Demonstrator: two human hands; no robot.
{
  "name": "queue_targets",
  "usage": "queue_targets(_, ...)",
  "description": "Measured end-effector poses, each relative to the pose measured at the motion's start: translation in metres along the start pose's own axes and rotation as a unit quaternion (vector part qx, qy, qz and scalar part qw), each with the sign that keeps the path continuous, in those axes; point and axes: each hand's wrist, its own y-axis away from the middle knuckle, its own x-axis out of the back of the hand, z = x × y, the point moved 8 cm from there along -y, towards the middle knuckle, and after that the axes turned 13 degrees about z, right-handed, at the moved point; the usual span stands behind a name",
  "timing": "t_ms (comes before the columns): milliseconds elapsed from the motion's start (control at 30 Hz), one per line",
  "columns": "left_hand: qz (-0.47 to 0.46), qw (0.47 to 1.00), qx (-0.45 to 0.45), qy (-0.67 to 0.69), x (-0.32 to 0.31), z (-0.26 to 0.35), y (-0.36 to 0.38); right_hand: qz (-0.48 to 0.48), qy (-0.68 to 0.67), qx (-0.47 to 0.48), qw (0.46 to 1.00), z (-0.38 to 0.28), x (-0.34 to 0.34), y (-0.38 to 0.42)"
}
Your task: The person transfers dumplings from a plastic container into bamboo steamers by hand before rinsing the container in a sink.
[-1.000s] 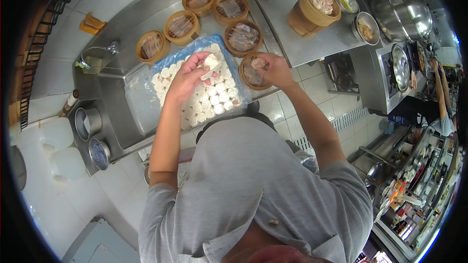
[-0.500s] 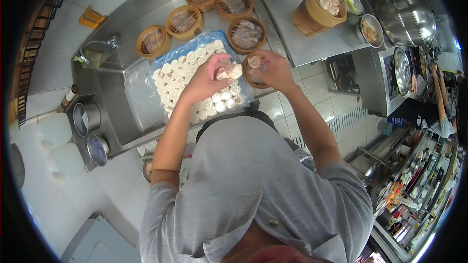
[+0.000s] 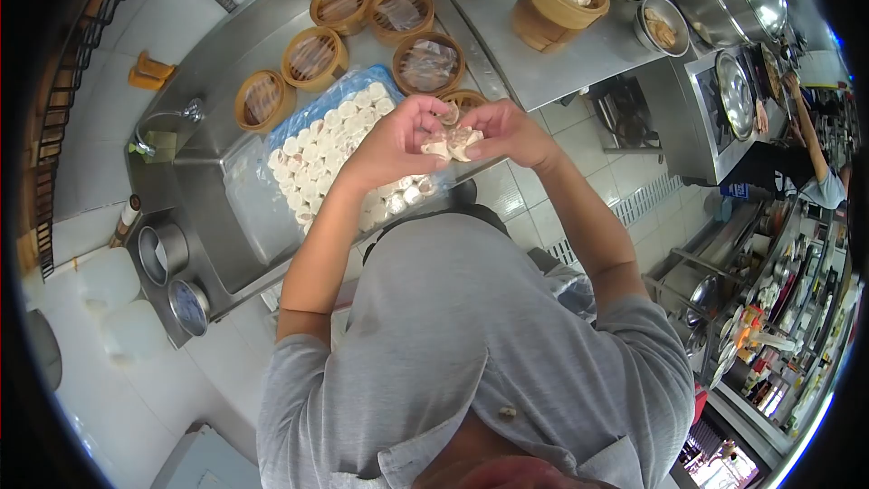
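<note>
Grey shirt cloth point(image 3: 434, 299) fills our lower centre. Above it, our left hand point(image 3: 385, 152) and right hand point(image 3: 518, 134) meet, thumbs and fingers pinching pale dumplings point(image 3: 463, 141) near upper centre. We should press lightly – soft wrappers could tear – and work low, beside the blue-lined tray point(image 3: 378, 77) left of centre. Bamboo steamers point(image 3: 337, 78) sit beyond, toward the top.

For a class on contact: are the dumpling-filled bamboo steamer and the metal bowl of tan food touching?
Apart. The head view shows steel counter between bamboo steamer and metal bowl.
</note>
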Motion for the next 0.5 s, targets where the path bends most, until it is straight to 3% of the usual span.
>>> queue_targets(100,-0.037,0.99,0.035,0.134,-0.007,-0.008,-0.001,-0.049,-0.138,-0.078,0.986,0.031,0.003,0.0)
queue_targets(200,-0.02,0.968,0.078,0.236,-0.005,-0.008,0.004,-0.079,-0.35,-0.097,0.928,0.029,-0.002,0.007)
queue_targets(233,-0.007,0.959,0.094,0.266,-0.001,-0.009,0.006,-0.006,-0.314,-0.043,0.949,0.021,0.011,0.005)
queue_targets(300,0.058,0.985,0.041,0.159,0.019,-0.015,0.003,0.138,-0.23,0.065,0.961,-0.003,0.044,0.011)
queue_targets(333,0.091,0.99,0.013,0.105,0.027,-0.019,0.001,0.158,-0.092,0.125,0.975,-0.012,0.063,0.012)
queue_targets(500,0.161,0.964,-0.065,-0.199,0.024,-0.033,-0.019,0.24,0.117,0.106,0.958,0.011,0.1,0.006)
